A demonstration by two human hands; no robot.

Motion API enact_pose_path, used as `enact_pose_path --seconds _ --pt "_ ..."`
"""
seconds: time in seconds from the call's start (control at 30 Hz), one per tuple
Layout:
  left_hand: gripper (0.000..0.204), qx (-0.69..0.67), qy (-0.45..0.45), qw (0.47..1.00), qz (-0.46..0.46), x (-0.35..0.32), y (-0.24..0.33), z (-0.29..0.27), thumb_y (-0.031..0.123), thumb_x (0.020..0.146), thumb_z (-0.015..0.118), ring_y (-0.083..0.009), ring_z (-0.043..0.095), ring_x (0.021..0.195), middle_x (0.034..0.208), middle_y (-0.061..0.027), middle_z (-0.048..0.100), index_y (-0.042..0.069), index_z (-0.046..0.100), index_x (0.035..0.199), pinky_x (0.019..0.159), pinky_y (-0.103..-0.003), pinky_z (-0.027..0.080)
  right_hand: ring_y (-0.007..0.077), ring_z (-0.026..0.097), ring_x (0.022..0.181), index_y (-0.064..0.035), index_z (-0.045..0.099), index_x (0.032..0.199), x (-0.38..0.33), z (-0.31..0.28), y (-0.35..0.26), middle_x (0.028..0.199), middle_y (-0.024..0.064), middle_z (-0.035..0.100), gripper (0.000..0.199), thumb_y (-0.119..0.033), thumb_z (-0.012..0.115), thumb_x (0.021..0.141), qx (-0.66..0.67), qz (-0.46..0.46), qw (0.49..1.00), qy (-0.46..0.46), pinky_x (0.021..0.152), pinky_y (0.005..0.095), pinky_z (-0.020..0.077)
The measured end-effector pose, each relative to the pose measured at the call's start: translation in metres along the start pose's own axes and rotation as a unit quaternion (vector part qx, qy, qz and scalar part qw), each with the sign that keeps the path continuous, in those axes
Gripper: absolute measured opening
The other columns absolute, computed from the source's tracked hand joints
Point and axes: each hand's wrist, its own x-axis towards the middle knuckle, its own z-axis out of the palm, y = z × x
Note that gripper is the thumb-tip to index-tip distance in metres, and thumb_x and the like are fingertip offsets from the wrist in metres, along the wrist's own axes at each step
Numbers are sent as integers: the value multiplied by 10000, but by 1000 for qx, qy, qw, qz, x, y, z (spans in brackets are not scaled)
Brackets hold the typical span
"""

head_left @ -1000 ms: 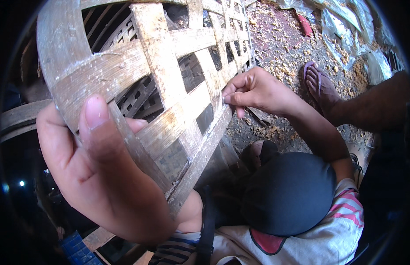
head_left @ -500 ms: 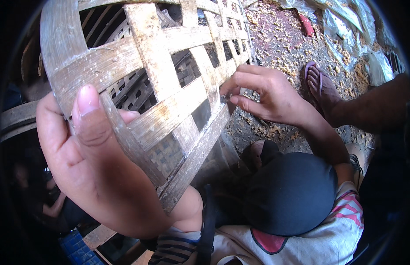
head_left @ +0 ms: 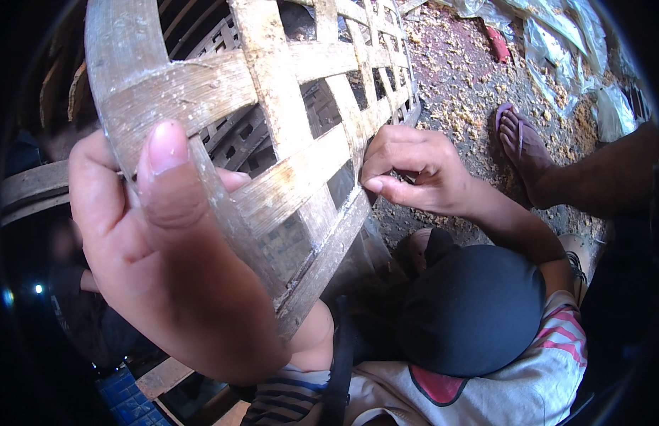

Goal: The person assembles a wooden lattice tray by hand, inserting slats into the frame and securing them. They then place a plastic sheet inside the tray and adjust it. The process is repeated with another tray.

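Bamboo-brown, woven from flat strips into an open lattice (head_left: 294, 170), held tilted between both hands. Pinched at its near left edge in the left hand's (head_left: 180, 255) grip, thumb in front, fingers behind. Touched at the lower right rim by the right hand (head_left: 422, 167), with thumb and forefinger bent close together; cannot tell about anything pinched there. Beyond, crumb-strewn floor (head_left: 457, 92).

From my remote view, dark, reddish-tinged floor (head_left: 449, 44) spreads beyond the right hand (head_left: 414, 174), strewn with pale brown crumbs (head_left: 582, 121). Farther right lie crumpled plastic sheets (head_left: 549, 48) and a red piece (head_left: 497, 44); nearer the hand stands a worn purple flip-flop (head_left: 503, 117).
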Motion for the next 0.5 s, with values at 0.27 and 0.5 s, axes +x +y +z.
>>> enact_pose_path --seconds 0.27,0.5 --pt "542 -33 28 999 -18 0 -3 1 475 954 508 -248 733 818 1002 -174 689 -4 545 1206 680 -306 605 185 648 751 9 701 881 4 11 -5 808 78 659 74 -62 692 895 44 32 998 10 669 307 500" --pt "480 -46 17 999 4 3 -4 5 427 994 452 -205 729 787 981 -143 697 -2 570 1174 657 -268 586 148 663 662 4 746 995 22 8 -30 783 94 701 138 -102 705 917 46 66 996 -40 600 289 511"
